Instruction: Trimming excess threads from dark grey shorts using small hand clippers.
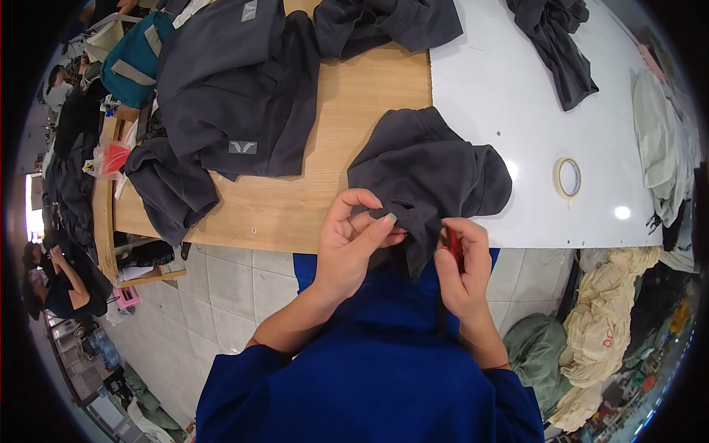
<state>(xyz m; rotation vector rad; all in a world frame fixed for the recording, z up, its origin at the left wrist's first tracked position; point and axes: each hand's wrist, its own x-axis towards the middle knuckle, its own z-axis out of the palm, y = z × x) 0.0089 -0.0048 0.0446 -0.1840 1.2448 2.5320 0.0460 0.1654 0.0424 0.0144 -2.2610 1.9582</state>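
A dark grey garment (422, 159) with a gathered elastic edge lies bunched across the near side of the table, its lower end hanging over the front edge. My left hand (354, 240) pinches a fold of it between thumb and fingertips, beside a small dark gap in the cloth. Just to the right, my right hand (467, 269) is closed around a small red-handled tool (453, 249). Fingers cover most of that tool, so its kind and tip do not show. The right hand is close to the hanging corner of the garment.
More dark grey garments (229, 81) are heaped on the wooden tabletop (373, 85) at left. On the white tabletop (480, 88) are a tape roll (557, 178) and another dark garment (557, 44). Beige cloth (605, 317) is piled at lower right. A person (70, 277) is at far left.
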